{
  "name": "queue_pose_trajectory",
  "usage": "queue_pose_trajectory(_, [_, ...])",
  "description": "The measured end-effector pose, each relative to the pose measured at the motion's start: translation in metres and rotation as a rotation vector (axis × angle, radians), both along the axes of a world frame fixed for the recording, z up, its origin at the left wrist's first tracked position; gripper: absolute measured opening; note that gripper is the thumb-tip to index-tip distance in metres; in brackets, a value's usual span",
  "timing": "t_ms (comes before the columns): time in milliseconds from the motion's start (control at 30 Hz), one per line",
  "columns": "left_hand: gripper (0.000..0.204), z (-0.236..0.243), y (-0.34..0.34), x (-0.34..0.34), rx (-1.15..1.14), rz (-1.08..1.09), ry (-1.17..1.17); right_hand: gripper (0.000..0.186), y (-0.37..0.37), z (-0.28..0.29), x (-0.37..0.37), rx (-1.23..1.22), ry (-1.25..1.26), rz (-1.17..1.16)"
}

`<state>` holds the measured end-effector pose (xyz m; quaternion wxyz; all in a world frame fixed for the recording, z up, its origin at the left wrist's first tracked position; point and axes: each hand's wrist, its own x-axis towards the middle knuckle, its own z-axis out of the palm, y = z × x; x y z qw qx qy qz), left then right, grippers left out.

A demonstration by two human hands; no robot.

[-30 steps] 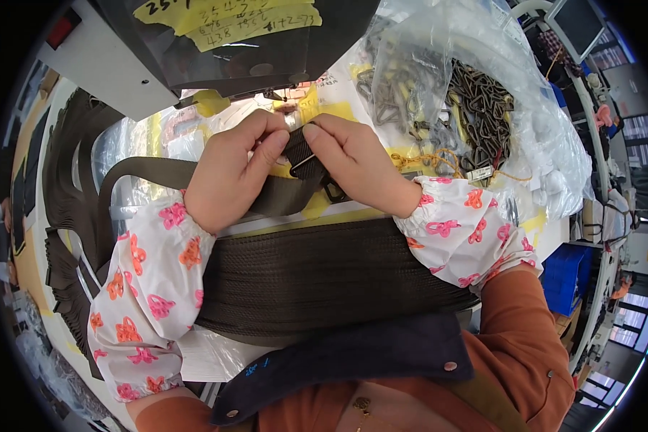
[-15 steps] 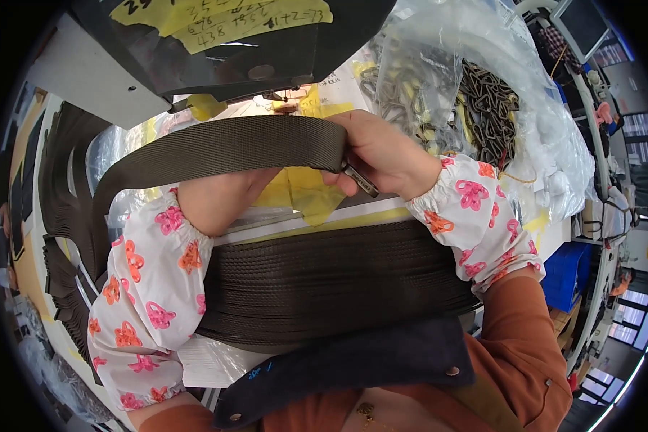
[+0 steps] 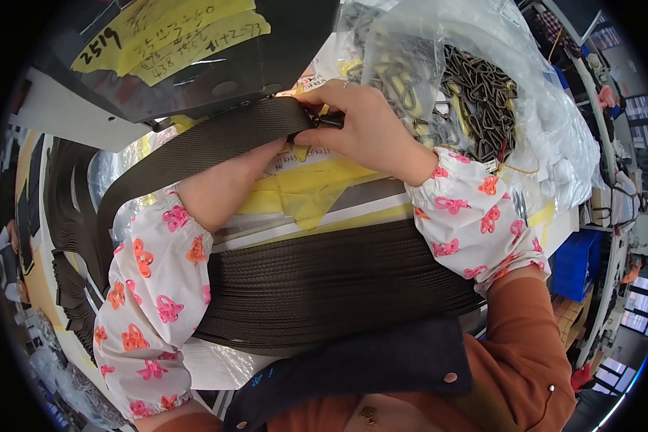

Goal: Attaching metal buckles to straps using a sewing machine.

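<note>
My right hand (image 3: 363, 133) pinches a small metal buckle (image 3: 322, 121) closed onto the webbing strap (image 3: 216, 140) that my left hand (image 3: 227, 180) supports underneath, grip hidden; slack could slip it free.

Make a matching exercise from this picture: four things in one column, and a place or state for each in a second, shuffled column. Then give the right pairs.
Things:
1. webbing strap
2. stack of straps
3. clear bag of metal buckles
4. yellow notes

Places or states:
A. stuck on the dark machine at the top
B. lying flat between the forearms, near the body
C. beyond the right hand, upper right
D. arched over the left hand, its end pinched by the right hand

Pairs: 1-D, 2-B, 3-C, 4-A
</note>
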<state>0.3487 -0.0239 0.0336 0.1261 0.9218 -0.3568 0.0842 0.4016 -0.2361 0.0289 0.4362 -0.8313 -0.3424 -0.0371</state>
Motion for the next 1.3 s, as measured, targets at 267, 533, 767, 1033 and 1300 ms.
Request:
queue_pose_trajectory(267, [0.034,0.004,0.009,0.0,-0.041,0.009,0.198,0.039,-0.005,-0.001,0.011,-0.113,-0.029,0.068])
queue_pose_trajectory(533, [0.042,0.011,0.0,-0.008,-0.019,0.192,0.421,0.033,0.003,0.003,0.001,-0.356,-0.206,0.044])
queue_pose_trajectory(767, [0.042,0.002,0.001,-0.008,-0.032,0.17,0.323,0.015,0.006,-0.018,-0.007,-0.066,-0.363,0.066])
queue_pose_trajectory(1033, [0.035,0.012,-0.008,-0.017,0.178,0.057,0.021,0.028,0.013,-0.008,-0.018,-0.332,-0.61,0.071])
queue_pose_trajectory(1300, [0.031,0.014,0.003,-0.005,0.126,-0.067,-0.362,0.024,0.013,-0.014,-0.02,-0.32,-0.726,0.043])
